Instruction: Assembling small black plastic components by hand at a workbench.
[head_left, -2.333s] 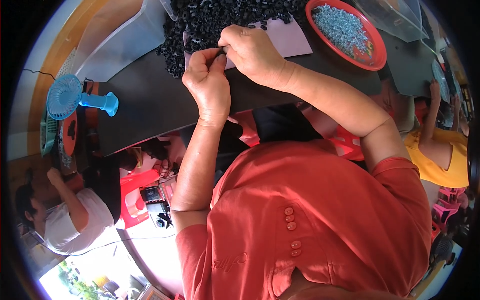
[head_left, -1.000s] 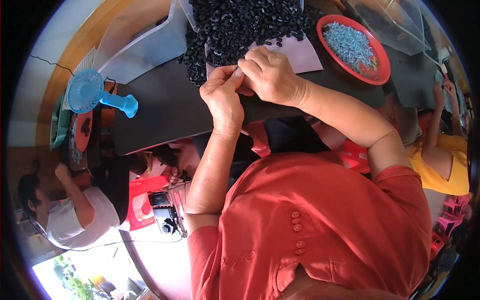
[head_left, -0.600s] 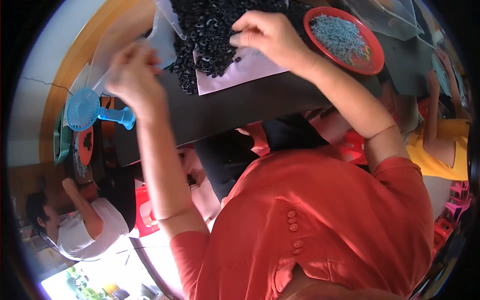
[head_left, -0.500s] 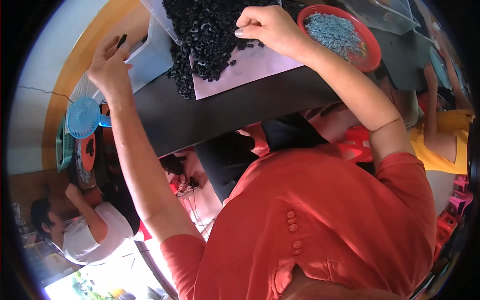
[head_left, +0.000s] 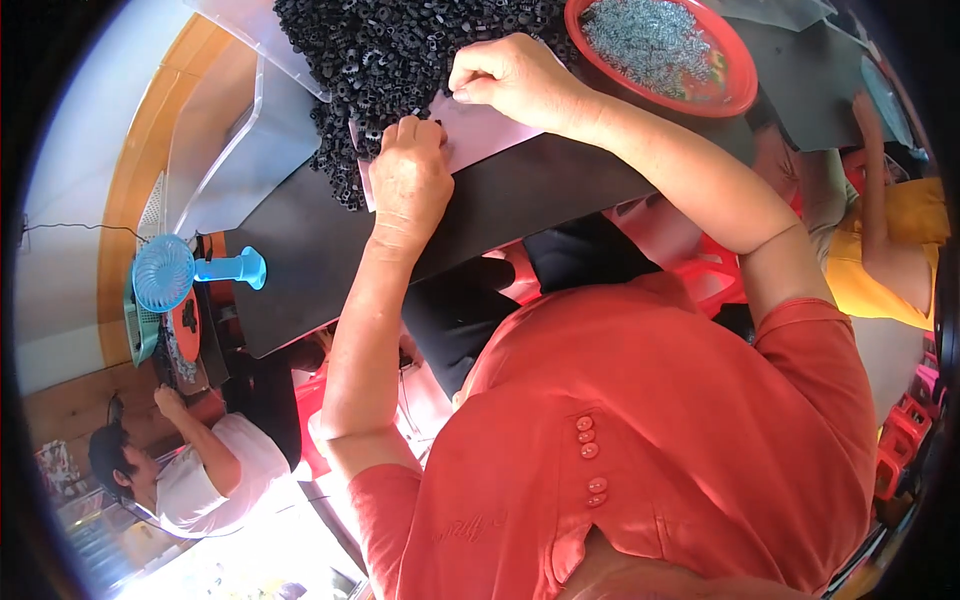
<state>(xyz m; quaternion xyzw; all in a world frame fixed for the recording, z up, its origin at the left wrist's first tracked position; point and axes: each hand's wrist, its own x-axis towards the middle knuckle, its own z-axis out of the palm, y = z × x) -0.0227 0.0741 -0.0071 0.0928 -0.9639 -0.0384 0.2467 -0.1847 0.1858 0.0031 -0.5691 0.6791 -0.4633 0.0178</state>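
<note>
A heap of small black plastic parts [head_left: 400,60] covers the far side of the dark table, spilling over a pale pink sheet [head_left: 487,132]. My left hand [head_left: 412,180] is at the heap's near edge above the sheet, fingers curled down; whatever sits between them is hidden. To its right, my right hand [head_left: 525,85] hovers over the sheet with thumb and forefinger pinched together. Any piece in that pinch is too small to make out. A red basin [head_left: 745,85] of small silvery metal pieces stands just beyond my right hand.
A translucent plastic bin [head_left: 250,150] stands left of the heap. Near the table's left edge is a blue fan [head_left: 165,272]. One person in white [head_left: 225,470] sits at lower left; another in yellow [head_left: 895,255] is at the right. Red stools [head_left: 903,440] stand at far right.
My left hand has come from above the bin, where it held a small black part, rightward to the heap. My right hand stays pinched near the sheet. The view has shifted slightly.
</note>
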